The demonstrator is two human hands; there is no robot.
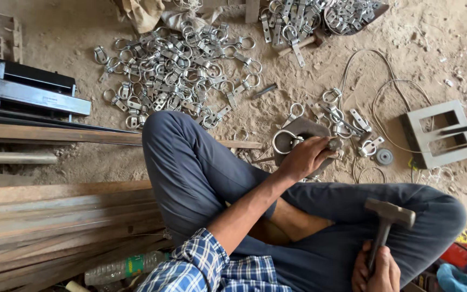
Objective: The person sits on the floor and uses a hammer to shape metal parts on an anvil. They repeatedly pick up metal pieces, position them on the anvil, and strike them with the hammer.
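I sit cross-legged on a dusty floor in blue trousers and a checked shirt. My left hand reaches forward and presses a metal ring-and-plate fitting onto a dark steel block in front of my knees. My right hand grips the handle of a steel hammer, its head raised above my right knee. Several loose ring fittings lie just past the block.
A large heap of ring fittings covers the floor ahead, and another pile lies at the top. Long steel bars lie stacked on my left. A grey square metal frame and thin wires lie on the right. A plastic bottle rests by my left side.
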